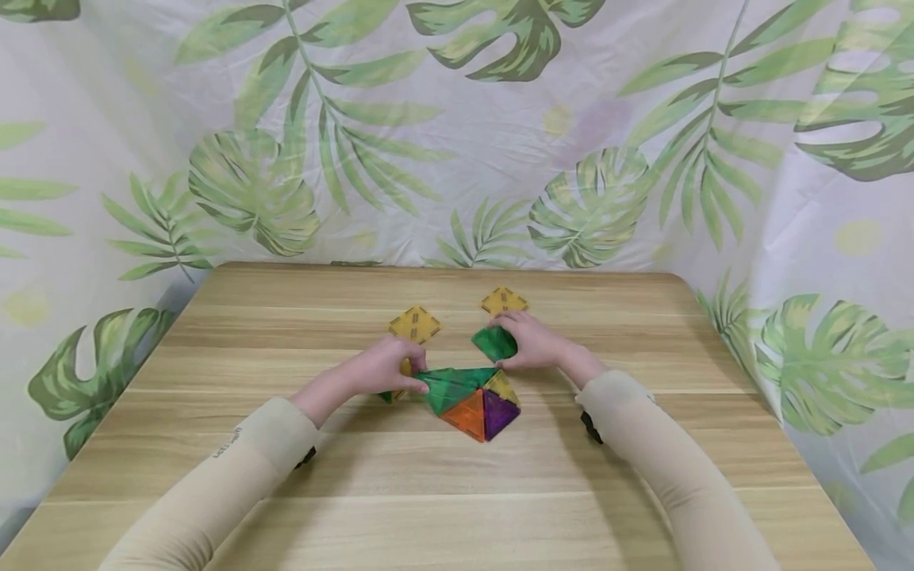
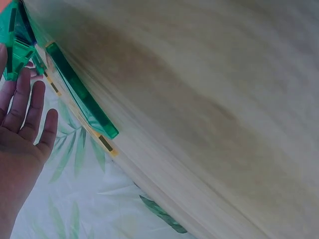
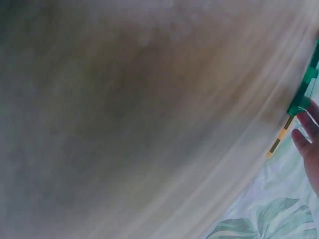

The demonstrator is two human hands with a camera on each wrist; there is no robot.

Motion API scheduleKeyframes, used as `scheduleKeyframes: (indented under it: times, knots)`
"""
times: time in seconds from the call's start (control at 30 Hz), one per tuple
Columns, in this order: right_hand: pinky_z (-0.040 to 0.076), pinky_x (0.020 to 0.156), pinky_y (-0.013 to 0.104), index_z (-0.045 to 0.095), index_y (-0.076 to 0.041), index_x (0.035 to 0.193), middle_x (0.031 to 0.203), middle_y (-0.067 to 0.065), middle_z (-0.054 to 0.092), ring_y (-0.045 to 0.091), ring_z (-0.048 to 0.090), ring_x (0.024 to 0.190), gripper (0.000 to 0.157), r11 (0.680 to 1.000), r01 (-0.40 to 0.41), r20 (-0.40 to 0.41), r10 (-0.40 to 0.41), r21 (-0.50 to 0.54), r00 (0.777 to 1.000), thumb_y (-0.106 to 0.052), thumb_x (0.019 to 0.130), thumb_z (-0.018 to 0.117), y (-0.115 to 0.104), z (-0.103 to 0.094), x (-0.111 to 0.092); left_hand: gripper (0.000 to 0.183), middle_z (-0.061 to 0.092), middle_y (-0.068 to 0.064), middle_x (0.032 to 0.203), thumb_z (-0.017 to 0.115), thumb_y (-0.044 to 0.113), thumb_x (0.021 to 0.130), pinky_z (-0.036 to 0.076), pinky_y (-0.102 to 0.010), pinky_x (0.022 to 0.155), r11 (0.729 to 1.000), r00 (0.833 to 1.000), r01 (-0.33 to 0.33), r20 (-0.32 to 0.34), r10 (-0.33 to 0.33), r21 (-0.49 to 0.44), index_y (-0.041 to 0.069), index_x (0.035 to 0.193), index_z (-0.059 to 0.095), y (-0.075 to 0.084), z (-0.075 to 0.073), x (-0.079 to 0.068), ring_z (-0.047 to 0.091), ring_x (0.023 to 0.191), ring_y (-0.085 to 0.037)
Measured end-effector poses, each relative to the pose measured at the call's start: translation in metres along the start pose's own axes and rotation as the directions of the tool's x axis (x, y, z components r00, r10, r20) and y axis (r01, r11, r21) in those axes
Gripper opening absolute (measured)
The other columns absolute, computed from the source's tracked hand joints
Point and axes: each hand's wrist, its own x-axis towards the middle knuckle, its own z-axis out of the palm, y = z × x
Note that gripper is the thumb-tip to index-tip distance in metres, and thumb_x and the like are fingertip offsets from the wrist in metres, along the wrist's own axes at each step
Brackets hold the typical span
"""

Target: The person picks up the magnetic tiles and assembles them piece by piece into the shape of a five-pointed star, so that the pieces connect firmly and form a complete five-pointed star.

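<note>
A cluster of translucent magnetic tiles lies on the table, with a long green tile, an orange triangle, a purple triangle and a small yellow tile. At the cluster's left corner, my left hand pinches the green tile between thumb and fingers; in the left wrist view its other fingers reach up beside the green pieces. My right hand grips a separate green tile by its right side, just behind the cluster. The palm-side contact is hidden in the head view.
A yellow square tile lies beyond the left hand, and a second yellow tile is behind the right hand. Partly under the left hand are another yellow tile and a green piece. A leaf-patterned cloth hangs behind the wooden table.
</note>
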Motion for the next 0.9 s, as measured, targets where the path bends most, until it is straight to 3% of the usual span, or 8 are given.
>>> scheduleKeyframes:
  times: [0.2,0.47,0.7,0.8,0.9]
  knots:
    - [0.027,0.11,0.049,0.049,-0.013,0.135,0.149,0.018,0.031,0.035,0.027,0.138,0.067,0.999,0.013,-0.022,-0.012,0.041,1.0,-0.038,0.078,0.075,0.002,-0.002,-0.002,0.017,0.064,0.01,0.08,0.073,0.032,0.082,0.049,-0.024,0.069,0.999,1.0,0.01,0.028,-0.009,-0.036,0.018,0.085,0.065,-0.002,-0.004,0.005,0.058,0.074,-0.008]
    - [0.031,0.107,0.051,0.051,-0.011,0.132,0.148,0.021,0.031,0.038,0.028,0.136,0.063,0.993,0.069,-0.082,-0.062,0.095,0.995,-0.033,0.078,0.076,-0.004,-0.014,-0.001,0.022,0.066,-0.002,0.091,0.062,0.021,0.092,0.05,-0.031,0.074,0.99,0.987,0.123,-0.092,-0.129,-0.073,0.004,0.105,0.066,-0.004,-0.016,0.033,0.061,0.085,-0.016]
    - [0.032,0.107,0.051,0.051,-0.01,0.133,0.149,0.018,0.032,0.035,0.028,0.137,0.065,0.987,0.126,-0.123,-0.113,0.101,0.986,-0.034,0.078,0.076,-0.018,-0.022,0.001,0.036,0.067,-0.009,0.106,0.057,0.026,0.095,0.05,-0.038,0.084,0.974,0.971,0.19,-0.124,-0.206,-0.126,0.002,0.123,0.06,-0.004,-0.015,0.06,0.061,0.098,-0.022]
    - [0.032,0.107,0.051,0.051,-0.01,0.133,0.149,0.015,0.031,0.034,0.028,0.137,0.065,0.984,0.151,-0.137,-0.137,0.092,0.981,-0.033,0.078,0.076,-0.024,-0.024,0.001,0.039,0.067,-0.012,0.108,0.056,0.026,0.096,0.05,-0.039,0.085,0.959,0.966,0.211,-0.109,-0.234,-0.188,0.001,0.126,0.058,-0.001,-0.013,0.068,0.061,0.1,-0.024]
    - [0.032,0.107,0.049,0.051,-0.012,0.132,0.149,0.012,0.031,0.032,0.028,0.137,0.064,0.979,0.183,-0.151,-0.168,0.085,0.974,-0.033,0.077,0.077,-0.028,-0.025,0.002,0.039,0.069,-0.013,0.105,0.055,0.026,0.097,0.051,-0.04,0.085,0.922,0.958,0.243,-0.077,-0.278,-0.303,0.001,0.126,0.057,0.002,-0.01,0.072,0.064,0.099,-0.028]
